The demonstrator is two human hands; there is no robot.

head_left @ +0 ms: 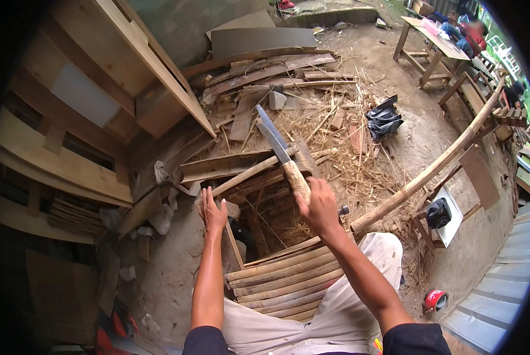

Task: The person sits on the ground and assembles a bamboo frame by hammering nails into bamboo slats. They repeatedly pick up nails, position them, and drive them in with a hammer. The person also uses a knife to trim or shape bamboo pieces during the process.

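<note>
My right hand (322,208) is wrapped around the pale wooden handle of a large knife (275,141), whose grey blade points up and to the far left. Behind the blade, a slim bamboo stick (245,175) slants from near my left hand to a wooden block (304,160). My left hand (213,210) has its fingers stretched and its thumb apart, at the stick's near end; whether it presses on the stick I cannot tell. Below both hands is a bench of bamboo slats (285,281) with an open wooden frame, between my knees.
Wood scraps and shavings (312,115) litter the ground ahead. A long bamboo pole (421,183) leans at the right. Wooden cabinets (117,71) stand at left. A black plastic bag (384,118), a red can (436,300) and a table (436,38) with a seated person are farther out.
</note>
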